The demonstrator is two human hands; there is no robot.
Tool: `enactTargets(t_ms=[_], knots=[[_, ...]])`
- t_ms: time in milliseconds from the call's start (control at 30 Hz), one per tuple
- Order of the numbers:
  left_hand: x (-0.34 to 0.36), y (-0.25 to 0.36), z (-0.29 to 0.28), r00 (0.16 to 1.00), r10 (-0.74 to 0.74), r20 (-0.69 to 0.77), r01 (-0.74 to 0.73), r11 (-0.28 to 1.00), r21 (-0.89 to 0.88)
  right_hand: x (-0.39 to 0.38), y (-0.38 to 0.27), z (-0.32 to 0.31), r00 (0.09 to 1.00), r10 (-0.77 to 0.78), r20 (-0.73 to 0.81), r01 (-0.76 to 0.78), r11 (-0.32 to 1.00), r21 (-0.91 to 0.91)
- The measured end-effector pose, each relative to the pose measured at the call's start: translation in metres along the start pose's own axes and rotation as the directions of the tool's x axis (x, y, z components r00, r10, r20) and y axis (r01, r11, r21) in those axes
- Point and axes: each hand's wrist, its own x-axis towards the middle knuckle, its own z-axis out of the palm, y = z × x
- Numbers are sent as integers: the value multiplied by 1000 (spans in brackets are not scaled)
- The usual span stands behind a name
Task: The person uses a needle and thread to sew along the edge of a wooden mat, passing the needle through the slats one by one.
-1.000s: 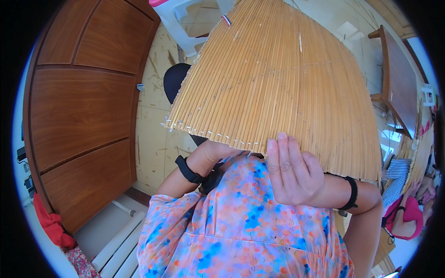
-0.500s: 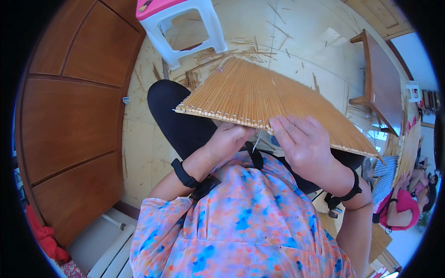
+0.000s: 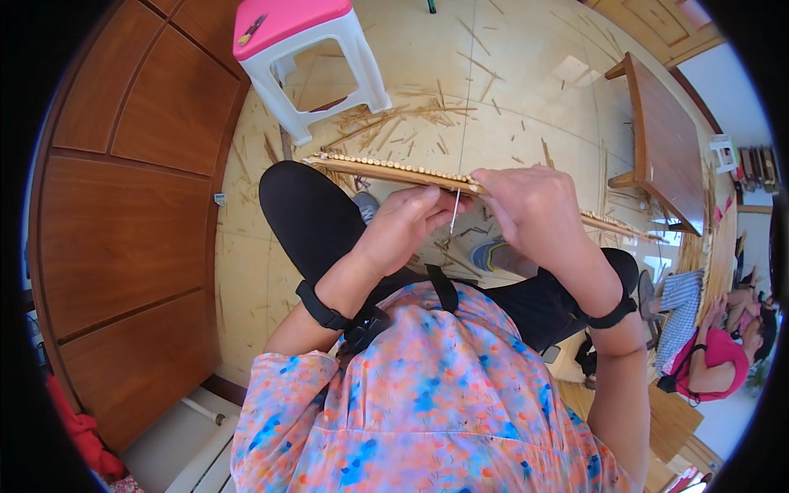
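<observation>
A mat of thin straw-coloured sticks is held up in front of me, seen nearly edge-on with the round stick ends in a row along its top. My left hand is closed at its lower side, thumb and fingers touching the edge. My right hand grips the same edge a little further right, its fingertips bent over the stick ends. Between the hands, a thin silvery needle-like piece sticks down from the mat. The far side of the mat is hidden.
Cut stick pieces litter the tiled floor. A white stool with a pink top, a small knife on it, stands ahead left. Wooden cabinets line the left. A tipped wooden table and another person are on the right.
The mat has tilted from showing its broad face to nearly edge-on, its near edge rising. Both hands moved up with it, and the silvery piece now hangs more plainly in view.
</observation>
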Motion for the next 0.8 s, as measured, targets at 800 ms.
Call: enactTargets(t_ms=[800], knots=[[6, 31, 27, 929, 112, -353, 17, 939, 343, 39, 16, 33, 981, 172, -90, -164, 983, 87]])
